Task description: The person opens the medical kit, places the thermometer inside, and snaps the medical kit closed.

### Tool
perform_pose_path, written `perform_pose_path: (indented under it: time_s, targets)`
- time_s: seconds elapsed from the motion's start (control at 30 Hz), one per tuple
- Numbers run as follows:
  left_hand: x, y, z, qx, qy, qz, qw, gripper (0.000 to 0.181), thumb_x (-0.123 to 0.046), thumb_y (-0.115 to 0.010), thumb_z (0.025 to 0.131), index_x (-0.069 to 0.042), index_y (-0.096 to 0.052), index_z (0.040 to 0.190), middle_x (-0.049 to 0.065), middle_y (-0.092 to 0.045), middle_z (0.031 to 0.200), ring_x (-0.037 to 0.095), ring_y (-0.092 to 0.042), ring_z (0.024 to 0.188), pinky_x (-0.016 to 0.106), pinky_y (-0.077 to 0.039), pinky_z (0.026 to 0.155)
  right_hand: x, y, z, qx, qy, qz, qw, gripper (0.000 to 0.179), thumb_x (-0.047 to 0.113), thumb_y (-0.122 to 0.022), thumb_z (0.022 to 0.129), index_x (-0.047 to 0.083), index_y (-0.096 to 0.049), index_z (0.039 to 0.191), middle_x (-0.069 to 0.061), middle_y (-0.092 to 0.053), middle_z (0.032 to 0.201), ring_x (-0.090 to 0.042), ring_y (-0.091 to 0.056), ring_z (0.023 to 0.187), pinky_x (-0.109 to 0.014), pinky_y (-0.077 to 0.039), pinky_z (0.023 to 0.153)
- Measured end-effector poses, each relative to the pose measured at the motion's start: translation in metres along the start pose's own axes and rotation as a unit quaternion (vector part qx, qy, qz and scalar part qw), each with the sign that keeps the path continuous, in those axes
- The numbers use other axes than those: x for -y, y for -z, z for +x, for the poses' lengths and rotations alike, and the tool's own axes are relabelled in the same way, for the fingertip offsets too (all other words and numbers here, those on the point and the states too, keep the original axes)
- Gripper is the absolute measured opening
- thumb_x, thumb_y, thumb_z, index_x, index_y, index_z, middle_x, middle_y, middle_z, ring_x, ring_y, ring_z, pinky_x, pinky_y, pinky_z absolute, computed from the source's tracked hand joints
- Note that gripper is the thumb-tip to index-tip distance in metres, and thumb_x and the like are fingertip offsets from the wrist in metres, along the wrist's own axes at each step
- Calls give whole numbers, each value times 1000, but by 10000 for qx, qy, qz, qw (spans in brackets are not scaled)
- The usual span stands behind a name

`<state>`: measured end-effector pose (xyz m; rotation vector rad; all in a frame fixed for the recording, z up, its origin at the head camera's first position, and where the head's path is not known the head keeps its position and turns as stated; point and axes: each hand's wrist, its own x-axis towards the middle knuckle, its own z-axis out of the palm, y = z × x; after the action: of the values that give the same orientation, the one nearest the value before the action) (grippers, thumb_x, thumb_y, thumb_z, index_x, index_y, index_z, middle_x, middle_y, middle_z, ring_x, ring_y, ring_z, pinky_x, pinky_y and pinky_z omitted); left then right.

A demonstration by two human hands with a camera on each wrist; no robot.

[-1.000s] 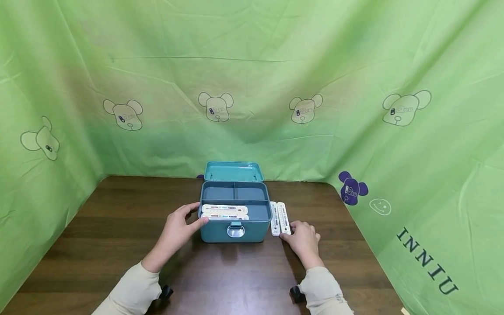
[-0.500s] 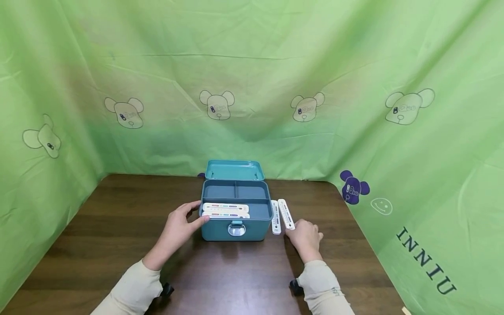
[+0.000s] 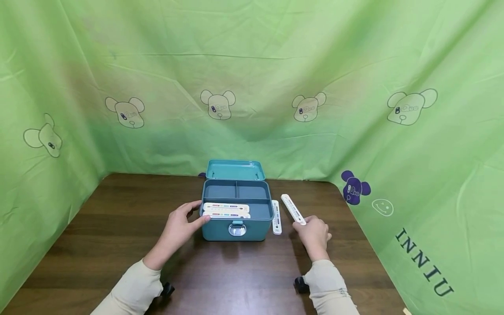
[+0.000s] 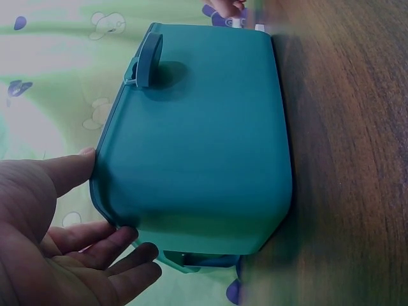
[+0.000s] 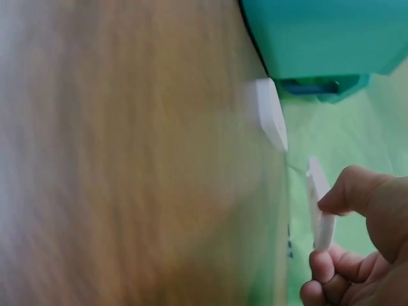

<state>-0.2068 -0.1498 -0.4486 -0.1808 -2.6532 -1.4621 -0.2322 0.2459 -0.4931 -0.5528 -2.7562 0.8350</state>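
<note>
On the table stands a teal storage box (image 3: 235,232) with its lid (image 3: 235,170) tipped back. My left hand (image 3: 179,227) holds its left end, thumb at the front rim and fingers along the side. White thermometers (image 3: 226,208) lie crosswise in the box's front compartment. To the right, my right hand (image 3: 313,236) pinches the near end of a flat white thermometer (image 3: 293,209) between thumb and fingers. The right wrist view shows that thermometer (image 5: 322,229) held above the table. Another thermometer (image 3: 277,217) lies on the table beside the box's right wall.
Two smaller compartments (image 3: 219,191) fill the back of the box. A metal clasp (image 3: 237,229) hangs on its front. Behind the brown wooden table (image 3: 130,210) hangs a green cloth (image 3: 260,144) printed with bear heads, which also rises along both sides.
My right hand has taken the outer thermometer from beside the other one and moved it right, turning it at a slant. The left hand stays on the box.
</note>
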Motion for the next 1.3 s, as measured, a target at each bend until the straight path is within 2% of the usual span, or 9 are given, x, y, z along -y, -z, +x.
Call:
perform_pose_path:
  time_s: [0.1, 0.2, 0.33, 0.43, 0.53, 0.73, 0.83, 1.0, 1.3]
  targets:
    - [-1, 0, 0, -8, -16, 21, 10000, 65, -35, -81, 89, -4, -59, 142, 16, -62, 139, 34, -60, 129, 51, -52, 106, -3, 8, 4, -190, 91, 160, 9996, 38, 29, -75, 78, 2, -72, 104, -19, -72, 103, -46, -56, 105, -61, -36, 87]
    - [-1, 0, 0, -8, -12, 34, 10000, 65, -36, -81, 89, -5, -59, 142, 16, -62, 139, 34, -60, 129, 51, -52, 106, -6, 17, 8, -193, 246, 249, 9992, 36, 28, -74, 79, 4, -73, 105, -16, -73, 100, -44, -58, 103, -59, -37, 84]
    - [0, -1, 0, -4, -3, 16, 10000, 65, -36, -81, 89, -5, -60, 142, 16, -62, 139, 34, -60, 129, 52, -52, 106, -11, 29, 11, 134, 459, 255, 9985, 35, 27, -72, 82, 4, -72, 109, -12, -73, 97, -37, -63, 97, -53, -41, 81]
    - [1, -2, 0, 17, -1, 22, 10000, 65, -36, -81, 89, -5, -60, 142, 16, -63, 139, 34, -60, 129, 52, -51, 106, -14, 38, 12, 380, 566, 257, 9973, 33, 26, -72, 84, 4, -72, 110, -9, -73, 95, -28, -63, 88, -44, -44, 77]
    - [2, -3, 0, 28, 6, 21, 10000, 65, -36, -81, 89, -5, -60, 142, 16, -63, 138, 34, -60, 129, 52, -51, 106, -15, 46, 15, 447, 725, 366, 9957, 31, 23, -73, 84, 4, -73, 108, -7, -72, 93, -21, -61, 82, -35, -44, 73]
    - [2, -3, 0, 6, -1, -2, 10000, 65, -35, -82, 89, -4, -60, 142, 16, -63, 138, 34, -60, 129, 53, -51, 106, -15, 61, 23, 608, 1356, 666, 9867, 26, 13, -75, 85, 3, -72, 109, -9, -70, 97, -15, -60, 84, -25, -47, 74]
    - [1, -2, -1, 11, 2, -6, 10000, 65, -36, -82, 89, -4, -60, 142, 16, -63, 137, 34, -60, 128, 53, -51, 106, -14, 66, 24, 683, 1728, 704, 9801, 28, 9, -75, 84, 3, -72, 111, -10, -69, 101, -20, -62, 89, -26, -48, 77]
    - [1, -2, -1, 1, -20, -46, 10000, 65, -35, -82, 89, -4, -60, 142, 16, -63, 138, 34, -60, 128, 52, -51, 106, -8, 76, 24, 598, 2208, 780, 9703, 30, 7, -75, 83, 4, -72, 113, -15, -67, 105, -31, -59, 100, -38, -43, 87]
    - [0, -1, -1, -12, -13, -35, 10000, 65, -34, -81, 89, -4, -60, 142, 17, -63, 138, 34, -60, 129, 52, -51, 106, 10, 88, 29, 723, 3083, 761, 9455, 28, 7, -76, 83, 9, -72, 111, -7, -70, 105, -24, -55, 104, -43, -42, 92]
